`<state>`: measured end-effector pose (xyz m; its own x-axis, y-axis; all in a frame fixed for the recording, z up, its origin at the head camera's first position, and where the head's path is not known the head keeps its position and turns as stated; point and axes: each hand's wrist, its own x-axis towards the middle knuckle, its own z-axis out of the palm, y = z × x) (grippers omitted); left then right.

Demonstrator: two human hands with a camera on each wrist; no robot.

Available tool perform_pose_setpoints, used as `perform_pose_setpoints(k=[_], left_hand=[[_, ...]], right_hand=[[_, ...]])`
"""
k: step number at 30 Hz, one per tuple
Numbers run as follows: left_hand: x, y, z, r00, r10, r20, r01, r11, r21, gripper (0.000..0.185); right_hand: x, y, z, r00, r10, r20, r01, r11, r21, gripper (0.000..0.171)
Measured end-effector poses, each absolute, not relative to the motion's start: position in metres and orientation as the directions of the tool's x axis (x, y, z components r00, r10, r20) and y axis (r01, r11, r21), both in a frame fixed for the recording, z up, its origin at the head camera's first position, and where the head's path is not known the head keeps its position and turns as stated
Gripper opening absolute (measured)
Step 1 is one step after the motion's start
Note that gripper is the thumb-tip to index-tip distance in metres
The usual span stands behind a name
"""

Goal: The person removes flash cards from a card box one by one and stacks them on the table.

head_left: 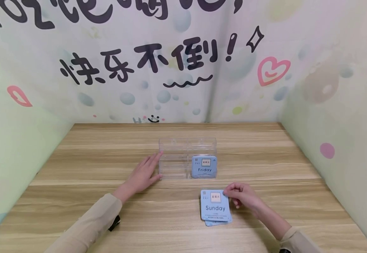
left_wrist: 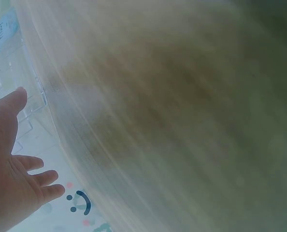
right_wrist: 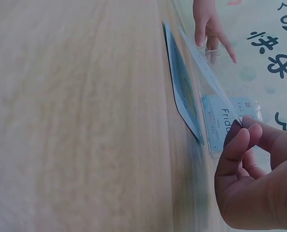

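A clear plastic box [head_left: 183,151] with compartments stands mid-table, and a blue "Friday" card [head_left: 204,167] stands upright in its front right compartment. My left hand [head_left: 153,168] lies flat on the table with straight fingers that touch the box's left wall [left_wrist: 22,96]. Nearer me, a blue "Sunday" card [head_left: 215,205] tops a small stack, with another blue card [head_left: 218,222] peeking out below. My right hand [head_left: 232,196] pinches the Sunday card's right edge. In the right wrist view that card [right_wrist: 206,72] is tilted up off the lower card [right_wrist: 182,92].
The wooden table [head_left: 76,158] is walled by printed cloth at the back [head_left: 183,70] and on both sides. The box sits well away from the table edges. The Friday card [right_wrist: 221,121] also shows through the box in the right wrist view.
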<state>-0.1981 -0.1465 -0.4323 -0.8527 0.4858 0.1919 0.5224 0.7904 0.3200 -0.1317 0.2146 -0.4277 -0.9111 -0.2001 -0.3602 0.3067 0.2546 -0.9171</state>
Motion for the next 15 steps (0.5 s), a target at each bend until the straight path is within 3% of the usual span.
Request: perform_pose_setpoints(k=[15], left_hand=[[-0.1973, -0.1462, -0.4315, -0.856, 0.483, 0.186, 0.517, 0.790, 0.330, 0.081]], right_hand=[[-0.1283, 0.2088, -0.4323, -0.931, -0.123, -0.343, 0.292, 0.308, -0.905, 0.019]])
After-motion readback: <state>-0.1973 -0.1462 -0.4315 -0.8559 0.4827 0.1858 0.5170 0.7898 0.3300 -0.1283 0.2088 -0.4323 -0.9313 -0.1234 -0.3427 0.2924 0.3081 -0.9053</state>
